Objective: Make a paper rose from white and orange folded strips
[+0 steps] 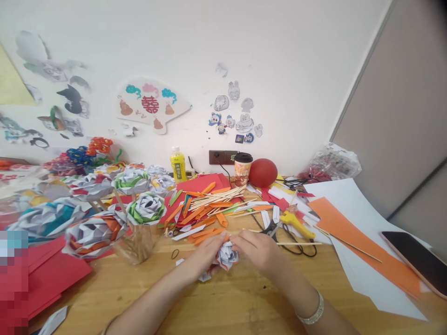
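Observation:
A small folded paper flower [227,255], white-grey with an orange edge, sits between both hands just above the wooden table [223,302]. My left hand [206,252] grips its left side with fingers curled. On the flower's right, my right hand [257,249] pinches it; a pearl bracelet [312,312] is on that wrist. Orange paper strips [206,218] and thin wooden sticks [218,197] lie just beyond the hands.
Finished paper flowers [145,207] on sticks stand at the left, some in a glass [138,246]. Scissors [272,228], a yellow glue gun [296,222], a yellow bottle [178,164], a cup [242,168], a red ball [262,172], red sheets [52,274], a phone [417,260] and orange-white paper [363,242] surround me.

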`<act>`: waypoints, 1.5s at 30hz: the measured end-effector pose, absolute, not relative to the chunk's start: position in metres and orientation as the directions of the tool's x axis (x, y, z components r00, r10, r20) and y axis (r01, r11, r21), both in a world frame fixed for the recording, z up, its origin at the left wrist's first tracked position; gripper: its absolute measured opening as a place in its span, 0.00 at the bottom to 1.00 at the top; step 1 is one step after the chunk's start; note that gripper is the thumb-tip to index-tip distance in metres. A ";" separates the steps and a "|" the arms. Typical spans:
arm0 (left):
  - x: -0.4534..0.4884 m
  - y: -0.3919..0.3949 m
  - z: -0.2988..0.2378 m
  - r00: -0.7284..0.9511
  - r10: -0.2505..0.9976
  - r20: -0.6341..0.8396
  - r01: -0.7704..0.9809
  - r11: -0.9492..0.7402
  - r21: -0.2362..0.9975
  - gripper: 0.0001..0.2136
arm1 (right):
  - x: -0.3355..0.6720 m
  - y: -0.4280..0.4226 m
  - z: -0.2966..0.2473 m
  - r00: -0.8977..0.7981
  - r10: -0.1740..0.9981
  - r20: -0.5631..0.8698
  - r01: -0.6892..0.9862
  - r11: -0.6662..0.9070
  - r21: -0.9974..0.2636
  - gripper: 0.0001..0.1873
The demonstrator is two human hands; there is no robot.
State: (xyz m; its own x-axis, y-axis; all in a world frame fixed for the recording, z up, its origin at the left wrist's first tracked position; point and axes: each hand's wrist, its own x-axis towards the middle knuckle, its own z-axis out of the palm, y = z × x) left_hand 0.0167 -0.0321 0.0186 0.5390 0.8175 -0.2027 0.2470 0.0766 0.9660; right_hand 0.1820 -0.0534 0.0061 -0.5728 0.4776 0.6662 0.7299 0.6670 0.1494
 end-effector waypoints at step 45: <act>0.011 -0.029 0.000 0.578 0.741 -0.343 0.314 0.187 0.931 0.16 | 0.179 -0.054 0.003 -0.735 0.458 0.499 0.623 0.747 0.232 0.10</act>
